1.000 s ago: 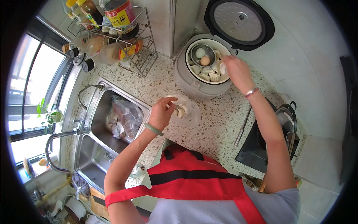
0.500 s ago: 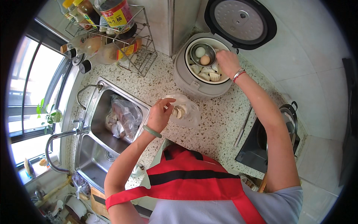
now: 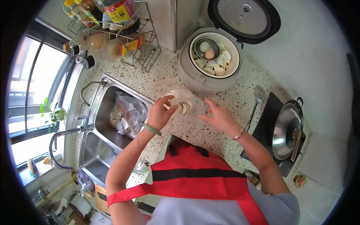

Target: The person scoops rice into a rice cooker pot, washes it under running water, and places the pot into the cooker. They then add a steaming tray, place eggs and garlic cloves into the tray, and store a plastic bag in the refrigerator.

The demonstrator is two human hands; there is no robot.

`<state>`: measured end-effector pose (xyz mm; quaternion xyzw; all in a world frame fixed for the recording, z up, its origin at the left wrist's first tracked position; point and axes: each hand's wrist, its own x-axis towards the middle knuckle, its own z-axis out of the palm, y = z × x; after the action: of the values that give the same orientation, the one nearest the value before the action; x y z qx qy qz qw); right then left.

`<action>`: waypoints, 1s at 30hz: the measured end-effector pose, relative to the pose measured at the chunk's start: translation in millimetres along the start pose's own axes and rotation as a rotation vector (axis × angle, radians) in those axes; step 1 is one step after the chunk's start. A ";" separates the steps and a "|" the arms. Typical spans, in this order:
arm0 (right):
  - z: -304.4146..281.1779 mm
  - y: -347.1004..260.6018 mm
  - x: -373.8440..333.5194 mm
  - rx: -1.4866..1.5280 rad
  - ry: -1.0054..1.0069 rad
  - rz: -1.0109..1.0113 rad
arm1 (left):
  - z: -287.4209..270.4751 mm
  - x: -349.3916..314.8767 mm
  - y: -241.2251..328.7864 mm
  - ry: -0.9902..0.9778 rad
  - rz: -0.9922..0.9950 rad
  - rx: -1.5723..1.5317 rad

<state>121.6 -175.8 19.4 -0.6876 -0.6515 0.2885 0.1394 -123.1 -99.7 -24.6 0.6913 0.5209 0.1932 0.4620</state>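
Observation:
On the speckled counter lies a clear plastic bag (image 3: 193, 106) with a few pale dumplings (image 3: 184, 108) showing at its mouth. My left hand (image 3: 161, 114) is at the bag's left edge, thumb and fingers apart; whether it touches the plastic I cannot tell. Opposite it, my right hand (image 3: 222, 119) is open beside the bag's right edge, thumb and forefinger spread. Beyond the bag stands a rice cooker (image 3: 193, 77), lid (image 3: 242, 18) raised. Inside are several dumplings (image 3: 215, 68) and a small metal bowl (image 3: 201, 42) holding a whitish egg (image 3: 204, 46) and a brown egg (image 3: 209, 54).
At left, a steel double sink (image 3: 99, 144) has a bagged item (image 3: 129, 112) in one basin. A wire rack (image 3: 152, 48) of bottles stands far left. On the right are a slotted turner (image 3: 258, 93) and a lidded wok (image 3: 283, 131) on a black hob (image 3: 268, 112).
My right hand has left the small metal bowl in the cooker and come down to the bag's right side, fingers now spread. My left hand stays by the bag. The view has shifted slightly.

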 end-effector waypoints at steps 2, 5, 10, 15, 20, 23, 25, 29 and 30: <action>31.8 8.4 3.7 0.052 -0.025 0.053 | -3.7 -0.8 4.5 -0.112 -0.128 -0.095; 66.4 29.5 15.3 0.419 0.102 0.016 | -7.1 -8.5 7.2 -0.113 -0.144 -0.211; 29.5 -26.7 13.1 0.952 -0.029 0.052 | 6.0 -17.3 33.1 -0.198 -0.028 -0.108; 22.3 -30.7 11.5 1.074 0.068 -0.072 | 10.0 -5.7 31.3 0.055 0.294 0.022; 48.4 18.8 1.0 0.590 0.202 -0.054 | -7.9 -7.3 40.0 0.019 0.039 -0.118; 69.8 6.4 3.6 0.294 0.084 -0.043 | 7.4 -22.9 54.0 -0.040 0.034 -0.242; 84.6 10.6 10.3 0.204 0.094 -0.168 | 12.9 -32.6 65.7 -0.081 0.017 -0.241; 93.7 18.7 14.7 0.410 0.158 -0.260 | 3.3 -48.5 73.2 -0.096 -0.006 -0.396; 83.0 15.7 12.0 0.542 0.125 -0.158 | -1.1 -50.9 78.3 -0.063 -0.010 -0.535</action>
<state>86.2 -181.1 -58.0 -0.5888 -0.5924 0.3973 0.3801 -101.0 -147.3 52.6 0.5479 0.4402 0.2998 0.6452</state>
